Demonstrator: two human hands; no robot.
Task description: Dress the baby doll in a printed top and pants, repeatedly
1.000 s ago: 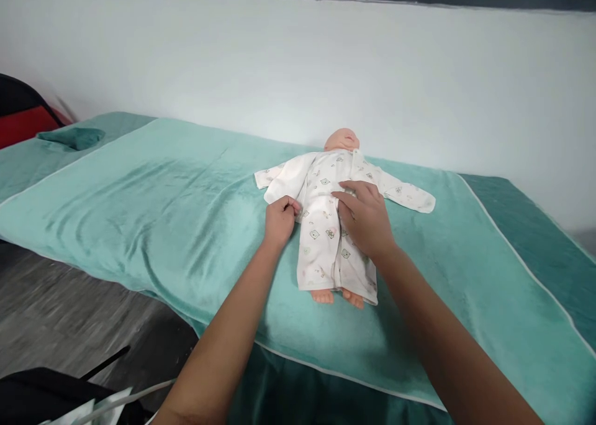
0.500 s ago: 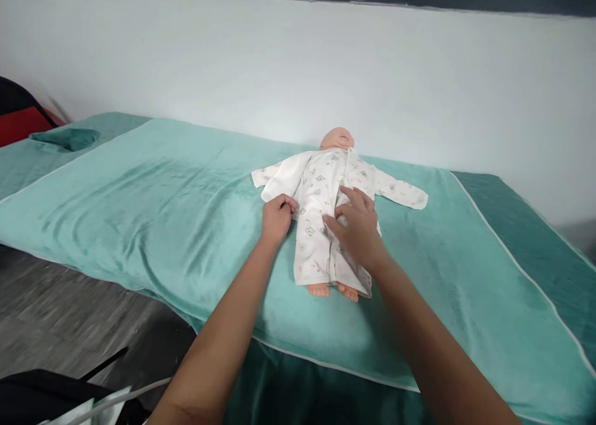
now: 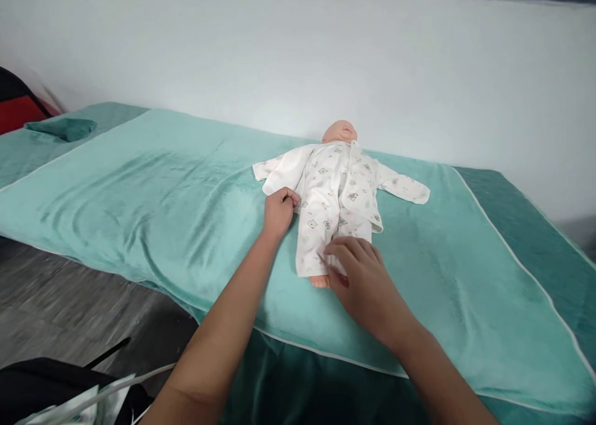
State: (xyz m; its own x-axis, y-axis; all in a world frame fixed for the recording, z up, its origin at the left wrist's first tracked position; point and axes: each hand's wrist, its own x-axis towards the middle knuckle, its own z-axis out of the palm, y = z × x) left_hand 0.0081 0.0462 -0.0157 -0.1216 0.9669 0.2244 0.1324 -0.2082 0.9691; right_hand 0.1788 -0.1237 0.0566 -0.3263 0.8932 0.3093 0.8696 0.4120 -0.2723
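A baby doll [image 3: 340,131] lies on its back, its head toward the wall. It wears a white patterned shirt [image 3: 361,179], open at the front, with one front flap folded outward over the sleeve. White patterned trousers [image 3: 314,226] cover its legs, and one foot [image 3: 320,281] shows below the cuff. My left hand [image 3: 279,212] is closed at the shirt's lower edge, beside the doll's hip. Above the other lower leg, my right hand [image 3: 358,279] has its fingers bent and its thumb apart, hiding that foot; no held thing shows in it.
A light green velvety cover [image 3: 162,189] lies over a bed against a white wall [image 3: 233,58]. A dark green bundled cloth [image 3: 65,128] lies at the far left. Near the lower left are a black bag-like thing [image 3: 41,381] and a pale cable [image 3: 144,375].
My right hand has moved from the doll's belly down to its lower leg. The shirt's right front flap now lies aside, showing the trousers. My left hand stays at the shirt edge.
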